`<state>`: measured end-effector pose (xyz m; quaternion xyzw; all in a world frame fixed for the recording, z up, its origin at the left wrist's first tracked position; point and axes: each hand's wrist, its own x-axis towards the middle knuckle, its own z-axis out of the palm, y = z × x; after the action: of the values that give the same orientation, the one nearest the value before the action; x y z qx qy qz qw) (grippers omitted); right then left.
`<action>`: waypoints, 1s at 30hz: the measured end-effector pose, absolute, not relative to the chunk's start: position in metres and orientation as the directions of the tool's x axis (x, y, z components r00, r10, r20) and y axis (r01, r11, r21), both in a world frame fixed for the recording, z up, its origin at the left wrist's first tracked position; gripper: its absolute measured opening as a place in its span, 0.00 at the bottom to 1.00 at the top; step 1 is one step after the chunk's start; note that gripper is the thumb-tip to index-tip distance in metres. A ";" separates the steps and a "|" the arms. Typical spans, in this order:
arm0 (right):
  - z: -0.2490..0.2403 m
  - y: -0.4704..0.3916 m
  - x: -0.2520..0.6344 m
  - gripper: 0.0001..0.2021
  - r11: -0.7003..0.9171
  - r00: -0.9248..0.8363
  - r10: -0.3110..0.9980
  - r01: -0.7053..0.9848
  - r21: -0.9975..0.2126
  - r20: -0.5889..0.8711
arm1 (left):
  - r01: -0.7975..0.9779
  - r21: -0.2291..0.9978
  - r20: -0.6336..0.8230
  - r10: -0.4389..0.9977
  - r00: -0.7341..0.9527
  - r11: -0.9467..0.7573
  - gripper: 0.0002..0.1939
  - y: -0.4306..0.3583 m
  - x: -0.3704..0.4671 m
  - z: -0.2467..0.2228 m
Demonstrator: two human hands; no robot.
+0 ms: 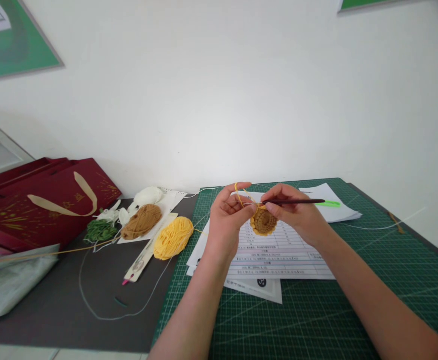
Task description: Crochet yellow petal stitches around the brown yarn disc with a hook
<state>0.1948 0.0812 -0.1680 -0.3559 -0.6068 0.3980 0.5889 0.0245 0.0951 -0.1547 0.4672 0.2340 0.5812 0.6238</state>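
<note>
A round crocheted piece (264, 221), brown in the middle with a yellow edge, hangs between my hands above the printed sheets. My left hand (231, 209) pinches its upper left edge, and yellow yarn (237, 188) loops over the raised index finger. In my right hand (293, 210) is a crochet hook (297, 201) with a dark handle, lying nearly level. Its thin metal tip points left, over the top edge of the piece. Whether the tip sits inside a stitch is too small to tell.
Printed sheets (279, 267) lie on a green cutting mat (301, 320). To the left are a yellow yarn ball (174, 238), a brown yarn ball (142, 222), green yarn (101, 230), white yarn (148, 196) and a dark red gift bag (54, 200). A thin white cord (106, 318) curves across the dark table.
</note>
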 end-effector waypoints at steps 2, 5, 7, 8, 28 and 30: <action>-0.169 0.080 0.192 0.08 0.453 -0.025 0.891 -0.028 -0.891 0.454 | -0.509 0.854 0.247 0.944 0.219 -0.105 0.23 0.095 0.024 -0.153; -0.172 0.079 0.183 0.07 0.502 0.056 0.864 -0.022 -0.865 0.500 | -0.518 0.851 0.233 0.946 0.226 -0.085 0.24 0.094 0.023 -0.152; -0.174 0.078 0.178 0.07 0.534 0.116 0.841 -0.019 -0.845 0.529 | -0.526 0.847 0.218 0.949 0.228 -0.069 0.23 0.094 0.022 -0.151; -0.174 0.077 0.176 0.07 0.545 0.139 0.831 -0.015 -0.838 0.538 | -0.531 0.845 0.211 0.951 0.226 -0.061 0.23 0.094 0.022 -0.151; -0.190 0.071 0.151 0.02 0.656 0.417 0.690 -0.017 -0.754 0.591 | -0.614 0.788 0.126 0.968 0.218 0.036 0.23 0.092 0.023 -0.150; -0.191 0.071 0.151 0.02 0.664 0.417 0.688 -0.032 -0.747 0.594 | -0.614 0.788 0.118 0.967 0.225 0.047 0.23 0.091 0.023 -0.150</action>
<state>0.1505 0.0713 -0.1907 -0.3370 -0.4869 0.2335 0.7712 0.0230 0.0914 -0.1502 0.3787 0.2329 0.5771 0.6851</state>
